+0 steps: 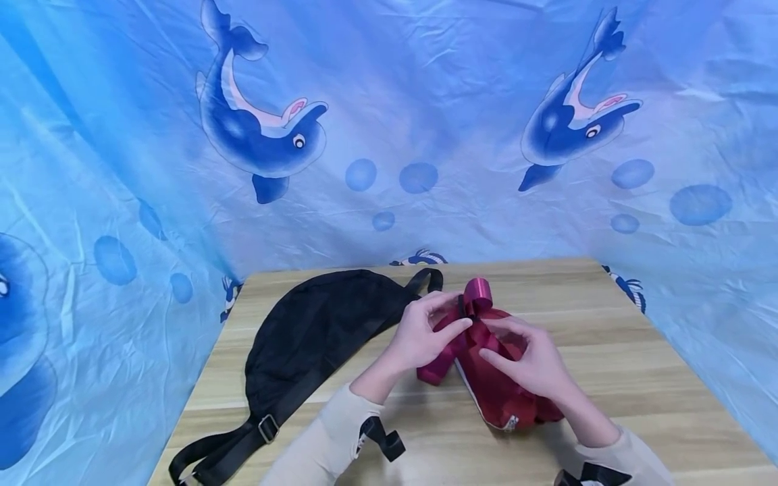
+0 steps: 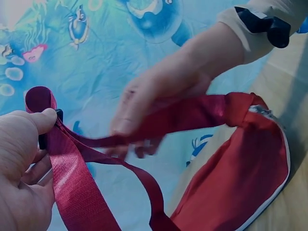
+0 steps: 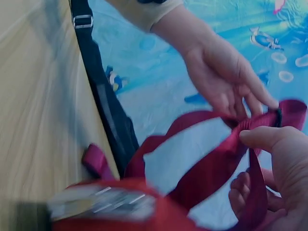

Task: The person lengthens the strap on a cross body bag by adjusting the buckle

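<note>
A red waist bag with a white-edged zip lies on the table, its magenta strap raised in loops above it. My left hand pinches the strap at a small black slider, thumb on top. From the other side my right hand holds the strap close by. In the right wrist view the right thumb presses on the webbing, while a strand hangs across the fingers. Motion blurs the right hand in the left wrist view.
A black waist bag lies to the left on the wooden table, its strap and metal buckle toward the near left edge. Blue curtains with dolphins hang behind and on both sides.
</note>
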Demonstrator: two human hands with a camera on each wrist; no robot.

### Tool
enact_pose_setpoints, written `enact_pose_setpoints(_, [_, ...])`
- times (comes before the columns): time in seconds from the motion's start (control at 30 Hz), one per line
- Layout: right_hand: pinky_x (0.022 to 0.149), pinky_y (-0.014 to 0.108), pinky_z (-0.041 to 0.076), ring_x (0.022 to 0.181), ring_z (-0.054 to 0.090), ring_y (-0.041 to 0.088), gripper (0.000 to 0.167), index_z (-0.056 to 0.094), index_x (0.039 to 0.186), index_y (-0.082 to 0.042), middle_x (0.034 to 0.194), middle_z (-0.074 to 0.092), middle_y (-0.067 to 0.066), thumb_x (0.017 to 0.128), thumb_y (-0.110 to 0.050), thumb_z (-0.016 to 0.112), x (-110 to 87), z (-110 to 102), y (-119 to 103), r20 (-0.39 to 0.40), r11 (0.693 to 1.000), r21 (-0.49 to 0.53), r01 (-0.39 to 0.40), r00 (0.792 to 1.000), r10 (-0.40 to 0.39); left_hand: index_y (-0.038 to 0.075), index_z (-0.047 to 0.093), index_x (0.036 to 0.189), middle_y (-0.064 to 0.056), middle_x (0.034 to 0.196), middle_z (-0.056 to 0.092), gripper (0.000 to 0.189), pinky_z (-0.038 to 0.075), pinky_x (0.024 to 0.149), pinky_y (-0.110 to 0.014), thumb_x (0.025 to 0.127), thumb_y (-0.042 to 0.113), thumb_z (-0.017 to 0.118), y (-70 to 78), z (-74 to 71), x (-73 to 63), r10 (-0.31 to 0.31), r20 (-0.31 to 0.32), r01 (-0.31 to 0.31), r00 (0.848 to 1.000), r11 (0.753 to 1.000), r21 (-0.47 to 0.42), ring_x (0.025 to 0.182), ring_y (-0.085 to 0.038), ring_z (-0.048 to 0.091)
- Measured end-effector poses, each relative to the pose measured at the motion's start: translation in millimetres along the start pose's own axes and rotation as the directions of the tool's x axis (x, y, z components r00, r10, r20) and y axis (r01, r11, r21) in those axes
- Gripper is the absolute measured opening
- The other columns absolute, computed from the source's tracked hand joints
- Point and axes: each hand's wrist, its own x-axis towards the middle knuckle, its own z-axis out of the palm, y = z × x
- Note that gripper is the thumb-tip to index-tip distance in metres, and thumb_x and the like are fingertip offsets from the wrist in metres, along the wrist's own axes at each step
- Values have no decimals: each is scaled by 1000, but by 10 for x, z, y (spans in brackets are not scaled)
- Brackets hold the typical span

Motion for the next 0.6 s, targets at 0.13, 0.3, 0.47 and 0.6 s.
enact_pose_setpoints(0.13, [81, 12, 59, 93, 71, 1, 38, 79, 116, -12, 109, 79, 3, 81, -12, 94, 8, 12, -43, -50, 994, -81, 72, 996, -77, 4, 67, 142, -14, 134, 70, 45, 54, 112, -27, 99, 13, 77, -26, 45, -5, 3, 34, -4, 999, 1000, 21, 128, -25, 69])
enact_pose_setpoints(0.3, [76, 10, 57, 87, 70, 2, 41, 81, 117, -10, 104, 80, 2, 79, -5, 93, -17, -14, -46, -92, 984, -144, 101, 989, -115, 4, 68, 140, -13, 130, 72, 44, 56, 110, -29, 98, 11, 78, -40, 29, 1, 11, -24, -10, 1000, 1000, 29, 124, -25, 72])
enact_pose_setpoints(0.47, [77, 14, 60, 88, 71, 3, 46, 77, 122, -12, 106, 79, 1, 80, -8, 94, -12, -5, -78, -62, 984, -147, 98, 992, -108, 4, 68, 141, -12, 132, 70, 45, 54, 112, -28, 98, 11, 78, -17, 41, -7, 6, 1, -6, 1000, 999, 31, 126, -24, 70])
enact_pose_setpoints(0.6, [73, 11, 58, 85, 69, 5, 41, 78, 116, -9, 104, 80, 4, 79, -8, 94, 5, 23, -98, -80, 975, -173, 140, 985, -156, 5, 67, 142, -11, 133, 69, 45, 53, 112, -26, 99, 14, 77, -7, 69, -15, 11, 29, -12, 1000, 999, 48, 127, -23, 69])
